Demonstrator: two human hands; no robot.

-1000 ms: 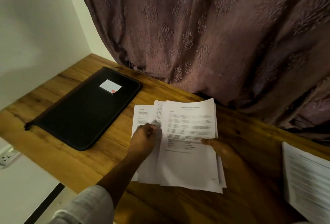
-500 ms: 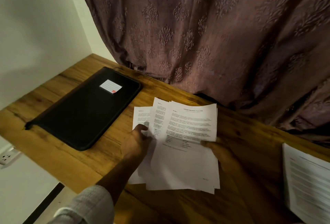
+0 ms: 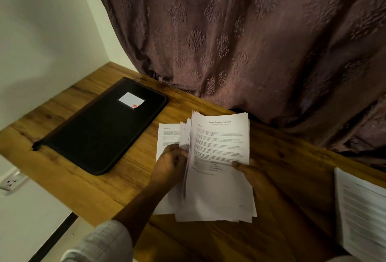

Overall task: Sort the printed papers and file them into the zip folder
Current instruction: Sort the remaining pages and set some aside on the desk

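A stack of printed papers (image 3: 219,190) is held above the wooden table (image 3: 83,180), its top sheet headed as a transcript. My right hand (image 3: 250,175) grips the stack's right edge, thumb on the top page. My left hand (image 3: 170,166) pinches the left edges of several sheets, fanned and blurred. One loose sheet (image 3: 167,134) lies flat on the table under my left hand. The black zip folder (image 3: 100,134) lies shut to the left, with a white label (image 3: 131,99) on its cover.
A second pile of printed pages (image 3: 363,209) sits at the table's right edge. A patterned purple curtain (image 3: 229,42) hangs behind the table. A white wall stands at the left, with a power socket (image 3: 11,182) below the table's left end.
The spread sheets have been gathered from flat on the table into one raised stack. My left hand moved right against the stack's left edge. The right hand stayed on its right edge.
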